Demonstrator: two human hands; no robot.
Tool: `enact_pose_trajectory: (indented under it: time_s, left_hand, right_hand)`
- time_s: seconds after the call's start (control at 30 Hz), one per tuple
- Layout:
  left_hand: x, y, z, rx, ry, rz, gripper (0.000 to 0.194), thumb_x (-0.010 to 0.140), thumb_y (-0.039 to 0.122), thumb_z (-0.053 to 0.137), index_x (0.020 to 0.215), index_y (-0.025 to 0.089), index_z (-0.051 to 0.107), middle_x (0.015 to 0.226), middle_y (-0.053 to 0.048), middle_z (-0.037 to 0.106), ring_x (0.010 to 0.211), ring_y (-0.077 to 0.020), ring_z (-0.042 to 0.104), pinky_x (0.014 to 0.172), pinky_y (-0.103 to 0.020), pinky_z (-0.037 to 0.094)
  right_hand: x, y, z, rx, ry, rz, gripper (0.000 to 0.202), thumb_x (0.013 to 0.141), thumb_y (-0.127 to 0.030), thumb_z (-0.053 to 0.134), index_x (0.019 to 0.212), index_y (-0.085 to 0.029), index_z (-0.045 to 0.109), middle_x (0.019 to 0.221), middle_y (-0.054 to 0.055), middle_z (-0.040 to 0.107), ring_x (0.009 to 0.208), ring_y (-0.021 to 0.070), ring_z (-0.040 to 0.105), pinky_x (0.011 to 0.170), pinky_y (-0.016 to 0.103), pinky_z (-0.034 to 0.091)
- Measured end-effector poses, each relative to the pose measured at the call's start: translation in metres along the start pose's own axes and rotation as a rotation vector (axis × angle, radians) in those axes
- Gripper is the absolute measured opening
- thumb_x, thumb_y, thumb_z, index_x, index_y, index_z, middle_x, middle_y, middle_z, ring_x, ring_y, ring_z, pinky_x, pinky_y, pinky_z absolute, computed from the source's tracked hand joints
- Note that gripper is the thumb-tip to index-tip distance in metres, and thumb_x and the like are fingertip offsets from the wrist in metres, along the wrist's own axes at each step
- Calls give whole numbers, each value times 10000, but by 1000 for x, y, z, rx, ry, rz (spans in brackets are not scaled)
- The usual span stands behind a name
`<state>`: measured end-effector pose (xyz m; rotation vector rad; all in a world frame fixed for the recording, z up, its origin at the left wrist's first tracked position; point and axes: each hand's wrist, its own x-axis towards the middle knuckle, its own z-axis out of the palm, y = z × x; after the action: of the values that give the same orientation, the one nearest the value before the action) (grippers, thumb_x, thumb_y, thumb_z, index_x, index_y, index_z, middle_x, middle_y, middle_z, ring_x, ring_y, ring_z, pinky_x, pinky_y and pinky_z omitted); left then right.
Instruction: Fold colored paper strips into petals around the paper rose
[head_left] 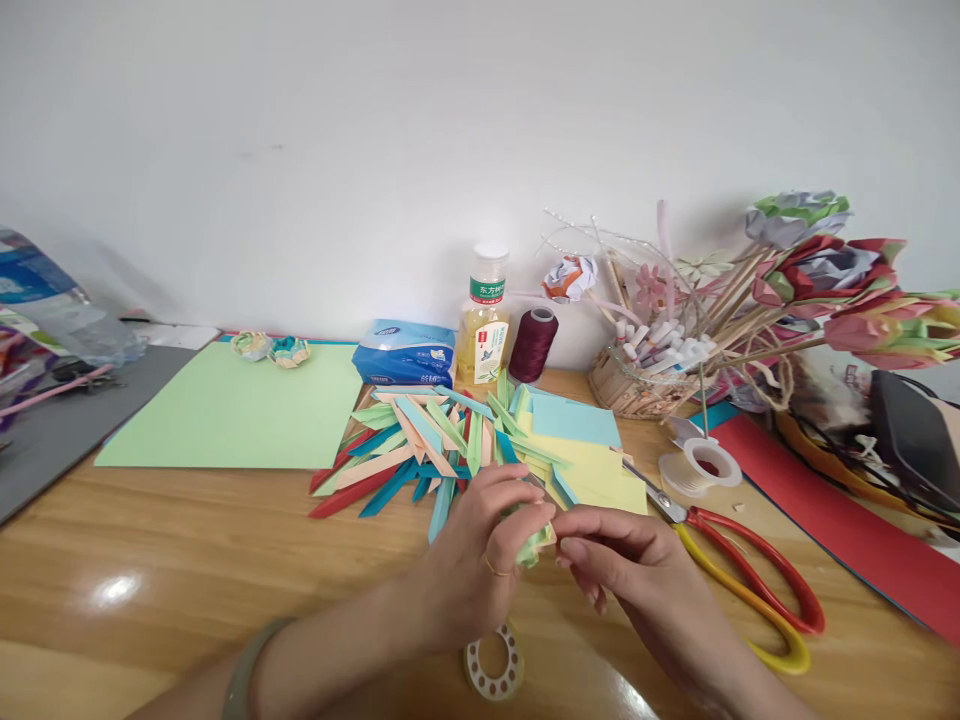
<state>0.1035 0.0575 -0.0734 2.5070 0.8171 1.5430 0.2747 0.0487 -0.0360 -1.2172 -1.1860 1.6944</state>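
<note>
My left hand point(495, 545) is closed around a small folded-paper piece point(534, 545) in pale green and cream. Part of that piece is hidden behind my fingers. At its right edge my right hand point(630, 560) is closed in a pinch; whether it grips the paper's edge or something finer, I cannot make out. Just beyond both hands lies a pile of folded paper strips point(420, 450) in red, teal, green, peach and blue. Below my left hand a roll of tape point(493, 665) rests flat on the wooden table.
Scissors point(739, 570) with red and yellow handles lie at right, near a white spool point(701, 465). Behind stand a tissue pack point(405, 352), a drink bottle point(482, 330), maroon thread point(532, 345) and a basket point(634, 388) with paper flowers. Green paper point(232, 410) lies left.
</note>
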Motion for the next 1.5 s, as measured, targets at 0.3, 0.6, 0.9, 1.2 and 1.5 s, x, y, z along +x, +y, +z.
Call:
enact_pose_trajectory:
  time_s: [0.3,0.6,0.9,1.2,1.5]
  left_hand:
    - [-2,-1,3,-37,19,9,470,811,27,423,1263,133,354,1066,-125,474,1103,-240,461,948,-485,464]
    - [2,1,0,-34,10,42,435,836,42,402,1261,122,354,1058,-116,453,1039,-203,475,973,-462,460]
    - [-1,0,2,-52,22,41,435,837,44,408,1262,121,366,1054,-114,466,1015,-203,491,966,-479,465]
    - [1,0,3,-41,47,63,379,834,32,411,1207,92,398,1054,-112,453,1025,-187,480,988,-447,458]
    - [0,1,4,-93,22,54,507,837,36,392,1325,142,302,1049,-108,455,1021,-202,483,959,-468,461]
  right_hand:
    - [1,-6,0,-62,-42,23,224,671,-381,758,768,-179,772,588,1,622,450,60,388,440,204,351]
    - [2,-6,2,5,-50,25,214,628,-381,792,697,-181,759,564,-18,580,432,41,318,398,183,309]
    - [2,-7,4,18,-50,31,219,633,-384,792,700,-178,759,562,-22,562,429,36,319,395,175,316]
    - [2,-5,2,3,-70,24,241,629,-390,792,683,-159,748,561,-16,565,422,33,310,387,175,295]
    - [2,-3,3,-76,-41,8,239,679,-387,738,677,-153,693,552,-38,511,448,45,286,413,175,299]
